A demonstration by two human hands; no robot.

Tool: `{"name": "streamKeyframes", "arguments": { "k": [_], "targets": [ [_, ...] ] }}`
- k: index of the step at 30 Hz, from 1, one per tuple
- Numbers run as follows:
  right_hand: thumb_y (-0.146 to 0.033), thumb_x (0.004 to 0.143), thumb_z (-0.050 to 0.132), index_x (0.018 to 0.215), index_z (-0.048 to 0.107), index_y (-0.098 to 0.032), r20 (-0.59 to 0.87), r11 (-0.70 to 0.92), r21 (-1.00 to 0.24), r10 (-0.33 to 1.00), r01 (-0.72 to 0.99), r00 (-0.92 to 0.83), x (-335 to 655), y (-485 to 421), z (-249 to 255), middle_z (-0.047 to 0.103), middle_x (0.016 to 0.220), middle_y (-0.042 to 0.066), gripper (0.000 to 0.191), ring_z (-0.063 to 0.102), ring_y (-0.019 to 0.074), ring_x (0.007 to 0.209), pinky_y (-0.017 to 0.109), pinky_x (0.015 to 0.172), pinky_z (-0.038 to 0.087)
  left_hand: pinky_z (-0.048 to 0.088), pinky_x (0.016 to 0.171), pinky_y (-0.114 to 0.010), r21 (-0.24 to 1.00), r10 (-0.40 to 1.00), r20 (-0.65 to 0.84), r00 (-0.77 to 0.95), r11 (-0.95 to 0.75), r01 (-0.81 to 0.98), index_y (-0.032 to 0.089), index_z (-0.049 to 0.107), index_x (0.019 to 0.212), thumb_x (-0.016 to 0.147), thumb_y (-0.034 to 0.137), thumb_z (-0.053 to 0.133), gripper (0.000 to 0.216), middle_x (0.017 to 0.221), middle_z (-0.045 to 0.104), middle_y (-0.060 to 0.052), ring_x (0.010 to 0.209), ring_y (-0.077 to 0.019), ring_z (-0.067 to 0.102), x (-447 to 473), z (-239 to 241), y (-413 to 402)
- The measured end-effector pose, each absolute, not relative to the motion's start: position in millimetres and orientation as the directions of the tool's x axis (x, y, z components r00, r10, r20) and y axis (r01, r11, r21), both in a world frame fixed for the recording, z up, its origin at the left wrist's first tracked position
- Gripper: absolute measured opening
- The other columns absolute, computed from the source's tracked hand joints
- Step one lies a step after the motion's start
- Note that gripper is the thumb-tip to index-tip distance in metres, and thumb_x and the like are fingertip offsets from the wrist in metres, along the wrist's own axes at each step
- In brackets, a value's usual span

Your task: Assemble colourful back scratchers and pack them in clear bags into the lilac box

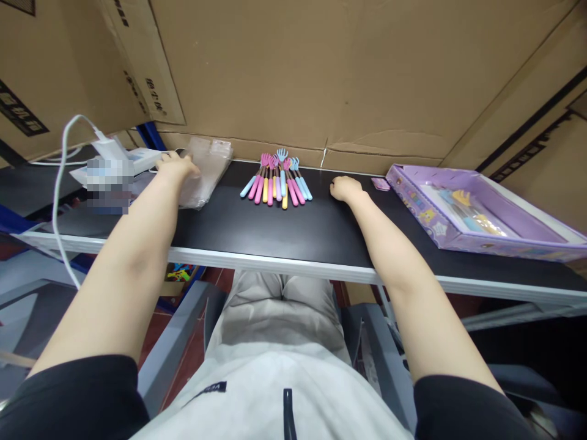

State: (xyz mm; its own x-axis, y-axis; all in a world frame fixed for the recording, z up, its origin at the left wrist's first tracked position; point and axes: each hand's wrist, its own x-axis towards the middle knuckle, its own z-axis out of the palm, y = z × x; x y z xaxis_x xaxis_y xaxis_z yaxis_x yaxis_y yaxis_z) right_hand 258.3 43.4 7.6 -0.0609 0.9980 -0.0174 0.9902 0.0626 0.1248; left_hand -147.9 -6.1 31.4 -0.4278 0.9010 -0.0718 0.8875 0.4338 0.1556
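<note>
My left hand (177, 165) lies over the left edge of a stack of clear plastic bags (208, 174), its fingers apart and the thumb pointing right across the plastic. On the black tabletop, my right hand (345, 188) rests with curled fingers; whatever they hold, if anything, is hidden. Between my hands, several small back scratchers (276, 180) with hand-shaped heads lie fanned out. Their handles are pink, blue, yellow and purple, and point toward me. A small pink card or packet (380, 183) lies just right of my right hand.
A purple open box (440, 229) at the right contains bagged back scratchers (472, 211). At the left are a white device with a cable (57, 201) and a blurred patch. Cardboard walls (293, 73) enclose the back of the table (275, 235). Colourful items (181, 272) sit in a bin below.
</note>
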Motion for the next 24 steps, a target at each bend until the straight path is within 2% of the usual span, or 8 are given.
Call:
{"name": "streamKeyframes", "arguments": {
  "k": [5,10,14,19,24],
  "targets": [
    [-0.022,0.107,0.037,0.149,0.064,-0.002,-0.016,0.066,0.125,0.998,0.99,-0.064,258,44,7,0.061,0.152,0.026,0.054,0.061,0.0357,0.142,0.041,0.114,0.051,0.019,0.127,-0.064,0.162,0.897,-0.081,-0.435,0.442,0.882,0.006,0.021,0.172,0.055,0.109,0.042,0.157,0.181,0.006,-0.029,0.164,-0.0531,0.017,-146,32,-3],
    [-0.022,0.107,0.037,0.151,0.063,-0.002,-0.018,0.067,0.121,0.998,0.99,-0.065,258,46,7,0.061,0.153,0.026,0.054,0.06,0.0361,0.143,0.042,0.115,0.05,0.019,0.124,-0.067,0.123,0.897,-0.078,-0.435,0.441,0.889,0.008,0.021,0.173,0.065,0.109,0.025,0.148,0.177,0.019,-0.033,0.163,-0.0502,0.023,-148,34,0],
    [-0.021,0.107,0.037,0.15,0.063,-0.002,-0.02,0.07,0.114,0.997,0.991,-0.068,259,46,6,0.061,0.152,0.026,0.054,0.06,0.0363,0.143,0.042,0.115,0.05,0.017,0.125,-0.063,0.103,0.908,-0.075,-0.413,0.419,0.902,0.005,0.025,0.171,0.056,0.111,0.034,0.157,0.175,0.021,-0.036,0.163,-0.0514,0.023,-147,33,-3],
    [-0.022,0.107,0.037,0.15,0.064,-0.004,-0.018,0.07,0.123,0.997,0.99,-0.069,259,46,5,0.062,0.151,0.026,0.054,0.061,0.0357,0.142,0.042,0.114,0.051,0.016,0.126,-0.062,0.094,0.911,-0.058,-0.409,0.413,0.906,0.005,0.028,0.17,0.047,0.111,0.036,0.162,0.18,0.017,-0.027,0.162,-0.051,0.021,-150,26,0],
    [-0.022,0.107,0.037,0.149,0.064,-0.004,-0.018,0.068,0.127,0.998,0.99,-0.067,259,45,7,0.062,0.151,0.026,0.053,0.061,0.0345,0.142,0.041,0.114,0.051,0.014,0.124,-0.065,0.173,0.902,-0.052,-0.428,0.43,0.886,0.007,0.026,0.171,0.053,0.111,0.026,0.157,0.182,0.016,-0.019,0.161,-0.0514,0.021,-159,21,11]
  ]
}}
